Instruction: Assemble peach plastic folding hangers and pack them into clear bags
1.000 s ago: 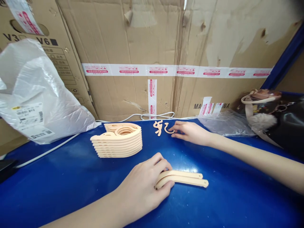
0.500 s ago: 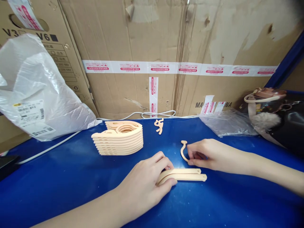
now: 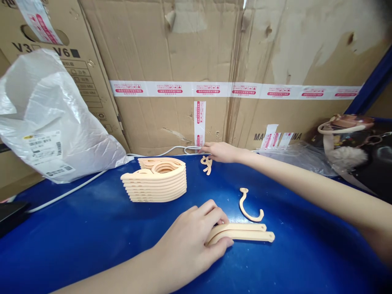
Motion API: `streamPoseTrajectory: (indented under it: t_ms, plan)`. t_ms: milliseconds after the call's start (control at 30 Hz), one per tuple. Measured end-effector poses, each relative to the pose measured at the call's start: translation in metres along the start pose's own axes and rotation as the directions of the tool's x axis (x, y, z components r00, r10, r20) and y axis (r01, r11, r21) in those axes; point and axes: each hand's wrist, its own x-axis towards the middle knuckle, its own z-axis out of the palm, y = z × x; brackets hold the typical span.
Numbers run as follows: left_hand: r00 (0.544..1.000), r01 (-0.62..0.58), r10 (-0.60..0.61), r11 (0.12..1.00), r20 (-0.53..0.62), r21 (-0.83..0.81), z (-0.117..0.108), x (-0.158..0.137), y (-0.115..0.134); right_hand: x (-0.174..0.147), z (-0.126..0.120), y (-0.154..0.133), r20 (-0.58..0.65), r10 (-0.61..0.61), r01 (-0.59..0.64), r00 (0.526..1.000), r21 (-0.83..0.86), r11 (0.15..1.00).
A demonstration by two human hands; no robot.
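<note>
My left hand (image 3: 196, 241) is closed around two beige plastic hanger arms (image 3: 251, 235). They lie side by side near the front of the blue table, their straight ends with small holes pointing right. Just beyond these ends a loose beige hanger hook (image 3: 244, 208) lies flat, touched by neither hand. My right hand (image 3: 219, 151) is stretched far forward with its fingers out, over a few small beige pieces (image 3: 207, 166) by the back edge; its fingertips are partly hidden. Left of them stands a neat stack of folded beige hangers (image 3: 156, 183).
A white plastic parcel bag (image 3: 58, 122) leans at the left, with a white cable (image 3: 70, 192) beside it. Large cardboard boxes (image 3: 171, 122) form the back wall. At the right lie a clear plastic bag (image 3: 288, 157) and a dark bag with a fluffy pompom (image 3: 349, 156).
My right hand has let go of the hanger hook, which now lies on the table, and has moved forward and left to the small pieces. My left hand keeps its hold.
</note>
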Motion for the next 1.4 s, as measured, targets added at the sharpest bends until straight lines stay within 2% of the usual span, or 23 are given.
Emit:
streamPoseTrajectory:
  t_ms: [200,300,600,833,1000,1133,1400]
  plan:
    - [1.0,-0.021,0.021,1.0,-0.001,0.02,0.001,0.0,-0.003,0.042,0.003,0.007,0.219,-0.101,0.112,0.97,-0.036,0.993]
    - [1.0,-0.024,0.024,1.0,0.003,0.019,0.0,0.0,-0.002,0.046,0.003,0.004,0.257,-0.099,0.125,0.961,-0.09,0.988]
    - [1.0,-0.015,0.015,0.999,0.013,0.028,-0.001,0.001,-0.001,0.041,0.005,-0.002,0.14,-0.118,0.143,0.983,-0.184,0.973]
    - [1.0,-0.004,0.004,1.0,0.015,0.014,0.0,0.0,0.0,0.035,0.008,0.006,0.065,-0.111,0.117,0.992,-0.104,0.988]
    - [1.0,-0.009,0.009,1.0,0.0,0.017,0.0,0.001,-0.001,0.026,-0.003,0.016,-0.002,-0.097,0.097,0.995,-0.013,0.995]
    - [1.0,-0.018,0.018,1.0,0.0,0.018,0.001,0.002,-0.001,0.013,-0.005,0.027,-0.001,-0.089,0.089,0.996,0.028,0.996]
    - [1.0,-0.014,0.014,1.0,0.0,0.003,0.001,0.002,-0.001,0.001,0.01,0.033,0.027,-0.091,0.088,0.996,0.077,0.993]
